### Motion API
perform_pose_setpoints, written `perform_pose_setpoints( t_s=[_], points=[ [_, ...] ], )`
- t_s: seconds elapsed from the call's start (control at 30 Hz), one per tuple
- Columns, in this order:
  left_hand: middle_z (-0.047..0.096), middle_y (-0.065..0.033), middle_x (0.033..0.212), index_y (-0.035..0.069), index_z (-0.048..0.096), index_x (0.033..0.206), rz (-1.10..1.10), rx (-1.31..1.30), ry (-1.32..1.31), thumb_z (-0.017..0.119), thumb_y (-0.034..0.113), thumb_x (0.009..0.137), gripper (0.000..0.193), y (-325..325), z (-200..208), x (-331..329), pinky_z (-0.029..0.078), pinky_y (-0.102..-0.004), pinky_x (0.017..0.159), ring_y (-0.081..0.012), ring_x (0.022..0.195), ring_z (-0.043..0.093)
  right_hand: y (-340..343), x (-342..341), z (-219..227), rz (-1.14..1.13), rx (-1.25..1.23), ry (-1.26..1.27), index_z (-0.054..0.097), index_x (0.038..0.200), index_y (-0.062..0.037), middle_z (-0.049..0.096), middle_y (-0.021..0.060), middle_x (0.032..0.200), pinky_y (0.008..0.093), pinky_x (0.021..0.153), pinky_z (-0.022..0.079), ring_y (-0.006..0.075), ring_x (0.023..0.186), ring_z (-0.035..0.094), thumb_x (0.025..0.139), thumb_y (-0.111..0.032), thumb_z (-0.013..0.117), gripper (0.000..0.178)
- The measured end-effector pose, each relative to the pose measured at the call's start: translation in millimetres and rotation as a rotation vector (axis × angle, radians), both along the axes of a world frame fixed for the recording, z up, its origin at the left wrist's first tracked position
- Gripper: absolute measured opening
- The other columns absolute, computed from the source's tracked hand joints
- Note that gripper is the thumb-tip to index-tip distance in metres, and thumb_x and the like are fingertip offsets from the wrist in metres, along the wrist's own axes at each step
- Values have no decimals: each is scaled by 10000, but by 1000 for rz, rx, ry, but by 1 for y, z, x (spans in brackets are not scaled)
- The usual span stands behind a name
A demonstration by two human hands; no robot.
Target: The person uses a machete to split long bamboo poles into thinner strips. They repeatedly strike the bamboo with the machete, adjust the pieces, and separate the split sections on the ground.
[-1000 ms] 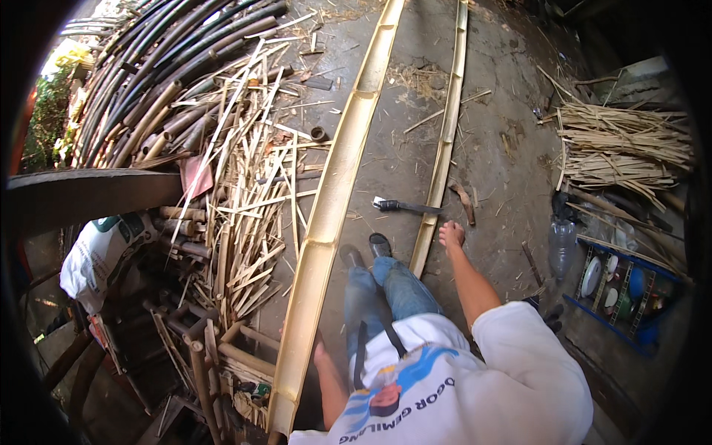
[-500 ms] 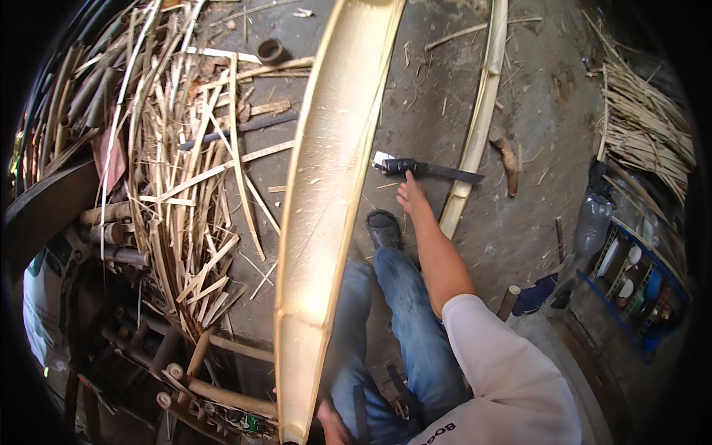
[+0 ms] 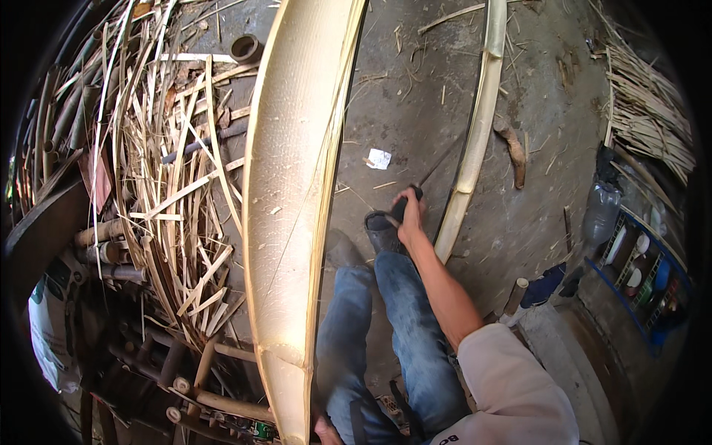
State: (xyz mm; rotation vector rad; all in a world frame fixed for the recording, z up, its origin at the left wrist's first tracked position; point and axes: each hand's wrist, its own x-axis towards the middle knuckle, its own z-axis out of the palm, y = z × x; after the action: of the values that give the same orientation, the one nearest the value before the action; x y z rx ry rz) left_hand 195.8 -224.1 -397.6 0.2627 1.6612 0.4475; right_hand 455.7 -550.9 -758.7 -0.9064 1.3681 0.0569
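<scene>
A long split bamboo length [image 3: 285, 193], pale hollow side up, slants from the top of the view to the lower edge, left of my legs. My left hand [image 3: 325, 429] holds it near its near end, mostly hidden beneath it. My right hand [image 3: 413, 216] is closed round the black handle of a machete [image 3: 405, 202]. The machete's dark blade is raised, thin and edge-on in view, pointing away to the upper right. The hand is above my boot [image 3: 382, 230].
A narrower bamboo strip [image 3: 475, 141] lies on the floor to the right, with a brown piece of wood [image 3: 513, 157] beside it. Bamboo slats [image 3: 178, 215] pile up at left. A bamboo frame [image 3: 222, 400] stands lower left, a blue-edged crate [image 3: 638, 274] right.
My right hand has taken hold of the machete and lifted it off the floor toward me, leaving a white scrap on the floor. The split bamboo has shifted left in view.
</scene>
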Motion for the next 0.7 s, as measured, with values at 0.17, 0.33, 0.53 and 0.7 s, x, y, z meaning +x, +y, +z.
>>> perform_pose_setpoints(
  t_s=[0.17, 0.33, 0.53, 0.7],
  points=[
    [559, -175, 1389, 38, 544, 1356, -11, -44, -27, 467, 345, 1045, 444, 2, -3, 6, 405, -486, 1135, -316, 1288, 539, -15, 7, 77, 237, -106, 170, 579, 957, -66, 570, 45, 703, 302, 536, 535, 146, 560, 586, 888, -519, 720, 480],
    [566, -173, 1382, 38, 553, 1347, -16, -47, -8, 475, 342, 1043, 437, 3, 2, 4, 405, -488, 1135, -314, 1284, 544, -41, -14, 45, 291, 12, 108, 588, 908, -66, 569, 50, 690, 309, 461, 505, 145, 518, 574, 881, -550, 719, 502],
    [575, -170, 1374, 38, 564, 1337, -3, -41, 41, 483, 338, 1041, 429, 4, 10, -6, 405, -490, 1136, -311, 1279, 550, -49, -26, 17, 530, -21, 406, 582, 839, -39, 556, 32, 633, 319, 436, 479, 140, 465, 538, 894, -301, 698, 291],
    [583, -168, 1367, 38, 573, 1328, -3, -38, 70, 491, 334, 1039, 422, 5, 9, -7, 405, -492, 1136, -309, 1275, 554, -44, -47, -17, 643, -194, 465, 586, 764, -22, 566, 37, 610, 319, 424, 463, 140, 454, 540, 901, -243, 676, 275]
  ],
)
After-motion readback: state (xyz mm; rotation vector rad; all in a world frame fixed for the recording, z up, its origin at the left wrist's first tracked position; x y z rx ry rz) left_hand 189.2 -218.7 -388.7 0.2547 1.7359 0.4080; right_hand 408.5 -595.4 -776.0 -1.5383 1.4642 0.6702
